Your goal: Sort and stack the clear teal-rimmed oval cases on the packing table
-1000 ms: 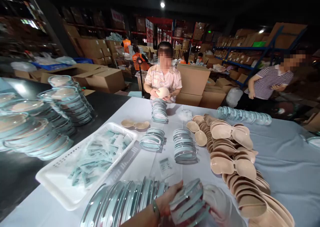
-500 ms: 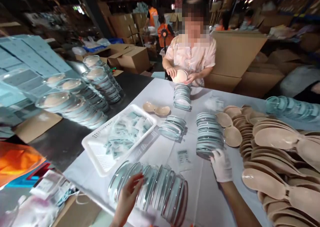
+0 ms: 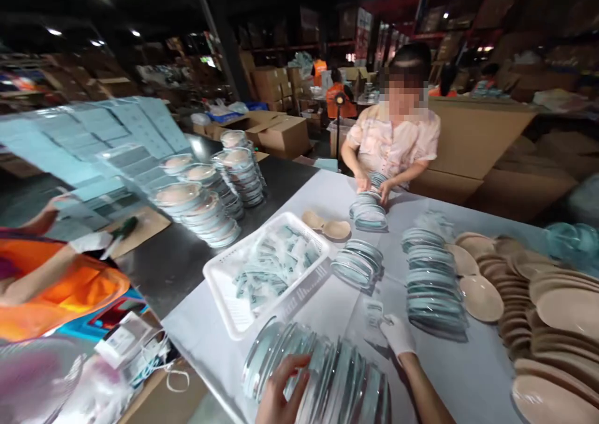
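Two hands at a packing table — one on a row of clear round cases, one on a small paper slip.

The bare left hand [image 3: 281, 390] rests with fingers spread on a leaning row of clear cases [image 3: 322, 374] with pale blue rims, at the table's near edge. Right of it, the white-gloved right hand [image 3: 397, 335] pinches a printed slip [image 3: 375, 312] — its writing too small to read — beside a stack of cases [image 3: 433, 280].

The left hand [image 3: 281, 393] was cut off at the bottom edge; the row of clear cases [image 3: 322, 374] ran out of view there, and the far shelves [image 3: 281, 43] were blurred.
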{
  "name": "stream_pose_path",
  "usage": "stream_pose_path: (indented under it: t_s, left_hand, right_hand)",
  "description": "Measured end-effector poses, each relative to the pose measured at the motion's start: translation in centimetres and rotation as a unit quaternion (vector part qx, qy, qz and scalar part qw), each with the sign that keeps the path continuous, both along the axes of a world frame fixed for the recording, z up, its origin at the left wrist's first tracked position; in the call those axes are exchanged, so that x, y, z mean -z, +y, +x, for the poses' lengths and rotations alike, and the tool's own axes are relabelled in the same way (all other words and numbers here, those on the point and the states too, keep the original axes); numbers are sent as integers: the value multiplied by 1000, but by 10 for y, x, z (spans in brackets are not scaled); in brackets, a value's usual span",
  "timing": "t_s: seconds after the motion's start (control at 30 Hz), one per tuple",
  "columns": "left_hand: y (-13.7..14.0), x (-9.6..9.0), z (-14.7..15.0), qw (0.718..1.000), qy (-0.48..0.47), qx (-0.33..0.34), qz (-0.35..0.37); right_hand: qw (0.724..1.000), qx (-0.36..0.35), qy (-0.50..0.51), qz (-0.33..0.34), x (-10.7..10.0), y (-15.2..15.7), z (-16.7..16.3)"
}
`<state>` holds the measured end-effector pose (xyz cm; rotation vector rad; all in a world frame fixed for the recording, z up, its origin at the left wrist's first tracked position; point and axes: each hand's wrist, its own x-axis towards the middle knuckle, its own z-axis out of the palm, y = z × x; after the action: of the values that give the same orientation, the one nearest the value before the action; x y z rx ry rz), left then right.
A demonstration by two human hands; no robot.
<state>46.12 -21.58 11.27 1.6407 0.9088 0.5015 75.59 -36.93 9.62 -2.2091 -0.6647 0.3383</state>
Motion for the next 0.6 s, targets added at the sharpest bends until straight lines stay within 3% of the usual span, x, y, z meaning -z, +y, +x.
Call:
stream_pose_path:
  t_s: [0.07,0.17,0.27,0.33,0.43,0.53,0.6]
  left_hand:
    - [11,2,-17,1000,20,-14,-3]
    - [28,1,-41,998,32,-58,-15]
    - [39,-2,-55,997,13,-80,-16]
    - [45,-8,-59,995,-15,-93,-20]
    - [59,-23,-58,978,-108,-127,-121]
    - [80,-40,-51,929,-214,-124,-276]
    - [96,-44,-54,909,-240,-160,-302]
  right_hand:
    - [999,-17,37,30,-13,42,8]
    - [989,-74,81,103,-38,130,12]
    - [961,-161,152,163,-61,214,1]
    - [939,-203,205,185,-72,246,-17]
    - [911,-252,273,179,-82,257,-56]
    - [888,-308,315,131,-87,244,-111]
    - [884,-362,283,85,-86,234,-148]
